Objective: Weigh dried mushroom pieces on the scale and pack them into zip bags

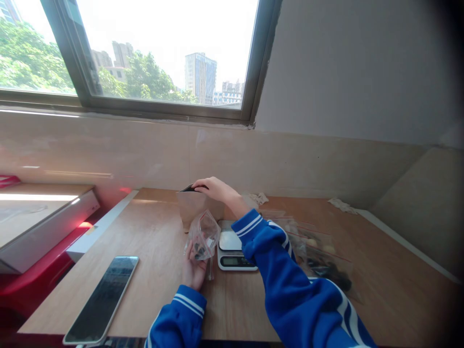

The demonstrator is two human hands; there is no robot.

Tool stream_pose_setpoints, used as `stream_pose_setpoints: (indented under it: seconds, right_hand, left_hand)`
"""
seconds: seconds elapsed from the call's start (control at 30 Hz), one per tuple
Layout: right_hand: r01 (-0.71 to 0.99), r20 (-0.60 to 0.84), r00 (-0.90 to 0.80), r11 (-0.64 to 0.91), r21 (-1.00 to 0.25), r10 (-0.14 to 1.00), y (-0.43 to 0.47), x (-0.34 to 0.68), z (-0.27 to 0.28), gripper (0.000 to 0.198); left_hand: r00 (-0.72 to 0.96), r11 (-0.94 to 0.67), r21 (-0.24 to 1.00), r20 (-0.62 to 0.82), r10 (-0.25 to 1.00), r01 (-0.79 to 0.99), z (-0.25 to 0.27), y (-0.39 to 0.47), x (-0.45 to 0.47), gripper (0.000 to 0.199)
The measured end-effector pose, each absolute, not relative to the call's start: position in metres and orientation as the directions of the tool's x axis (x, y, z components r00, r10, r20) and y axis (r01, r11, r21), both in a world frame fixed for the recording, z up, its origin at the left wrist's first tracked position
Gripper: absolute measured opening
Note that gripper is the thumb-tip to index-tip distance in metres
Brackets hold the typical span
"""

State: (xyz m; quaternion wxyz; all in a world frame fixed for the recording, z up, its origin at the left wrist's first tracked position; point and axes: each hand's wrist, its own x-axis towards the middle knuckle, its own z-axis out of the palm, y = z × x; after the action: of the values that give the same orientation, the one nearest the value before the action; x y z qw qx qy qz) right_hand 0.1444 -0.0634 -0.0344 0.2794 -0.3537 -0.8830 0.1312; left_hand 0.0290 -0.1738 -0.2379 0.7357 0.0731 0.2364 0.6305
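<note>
My left hand (195,270) is closed around the lower part of a clear zip bag (208,229), which has a red seal line and a few small dark pieces inside. The bag stands tilted just in front of a brown paper bag (188,208). At the paper bag's open mouth, my right hand (215,187) bends its fingers over the rim; their tips are partly hidden. A white kitchen scale (229,243) with a dark display lies right of the zip bag, partly covered by my right sleeve.
More clear zip bags (324,251), with dark and pale contents, lie right of my right arm. A phone (103,299) rests at the table's front left. Crumpled pale material (342,206) is at the back right. A wall and window stand behind the wooden table (155,241).
</note>
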Motion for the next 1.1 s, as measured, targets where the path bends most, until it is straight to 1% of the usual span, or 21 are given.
stream_pose_setpoints:
  seconds: [0.1, 0.13, 0.17, 0.23, 0.3, 0.4, 0.47, 0.53, 0.63, 0.73, 0.8, 0.93, 1.03, 1.1]
  right_hand:
    - [0.460, 0.609, -0.424, 0.738, -0.493, 0.671, -0.089, 0.153, -0.039, 0.024]
    - [0.442, 0.638, -0.353, 0.723, -0.531, 0.684, -0.099, 0.157, -0.042, 0.024]
    - [0.435, 0.630, -0.301, 0.691, -0.577, 0.716, -0.108, 0.162, -0.047, 0.024]
    - [0.457, 0.511, -0.298, 0.590, -0.665, 0.806, -0.124, 0.172, -0.061, 0.023]
    - [0.491, 0.332, -0.359, 0.479, -0.728, 0.873, -0.134, 0.182, -0.079, 0.024]
    - [0.519, 0.118, -0.425, 0.349, -0.780, 0.898, -0.138, 0.192, -0.105, 0.024]
    - [0.515, 0.044, -0.456, 0.304, -0.801, 0.889, -0.137, 0.194, -0.118, 0.022]
    - [0.491, 0.017, -0.514, 0.310, -0.814, 0.858, -0.136, 0.195, -0.127, 0.021]
    - [0.472, -0.012, -0.616, 0.357, -0.806, 0.788, -0.135, 0.194, -0.139, 0.028]
    - [0.520, -0.016, -0.600, 0.375, -0.767, 0.799, -0.134, 0.193, -0.149, 0.033]
    - [0.505, 0.022, -0.592, 0.392, -0.769, 0.805, -0.134, 0.193, -0.154, 0.033]
    - [0.348, 0.101, -0.626, 0.393, -0.852, 0.773, -0.135, 0.193, -0.160, 0.038]
    - [0.309, 0.097, -0.597, 0.339, -0.889, 0.797, -0.136, 0.193, -0.165, 0.047]
    - [0.299, 0.051, -0.578, 0.269, -0.916, 0.815, -0.136, 0.193, -0.168, 0.051]
  left_hand:
    - [0.140, 0.211, 0.399, -0.199, 0.970, -0.892, -0.232, -0.177, 0.028, 0.038]
    - [0.150, 0.210, 0.394, -0.177, 0.973, -0.895, -0.231, -0.178, 0.028, 0.039]
    - [0.161, 0.210, 0.387, -0.155, 0.975, -0.898, -0.230, -0.179, 0.027, 0.040]
    - [0.187, 0.214, 0.364, -0.108, 0.976, -0.907, -0.230, -0.180, 0.027, 0.041]
    - [0.209, 0.216, 0.353, -0.058, 0.976, -0.911, -0.232, -0.180, 0.026, 0.042]
    - [0.222, 0.211, 0.373, -0.016, 0.975, -0.903, -0.234, -0.180, 0.026, 0.050]
    - [0.226, 0.217, 0.386, -0.023, 0.974, -0.896, -0.234, -0.180, 0.027, 0.053]
    - [0.234, 0.234, 0.398, -0.050, 0.971, -0.887, -0.233, -0.181, 0.028, 0.054]
    - [0.225, 0.244, 0.428, -0.095, 0.970, -0.870, -0.229, -0.182, 0.029, 0.059]
    - [0.171, 0.204, 0.449, -0.113, 0.979, -0.870, -0.226, -0.183, 0.032, 0.061]
    - [0.143, 0.177, 0.455, -0.108, 0.984, -0.873, -0.225, -0.183, 0.034, 0.056]
    - [0.119, 0.154, 0.490, -0.101, 0.988, -0.858, -0.225, -0.182, 0.037, 0.038]
    - [0.127, 0.177, 0.554, -0.127, 0.984, -0.813, -0.228, -0.182, 0.039, 0.027]
    - [0.108, 0.169, 0.586, -0.139, 0.984, -0.792, -0.230, -0.181, 0.040, 0.024]
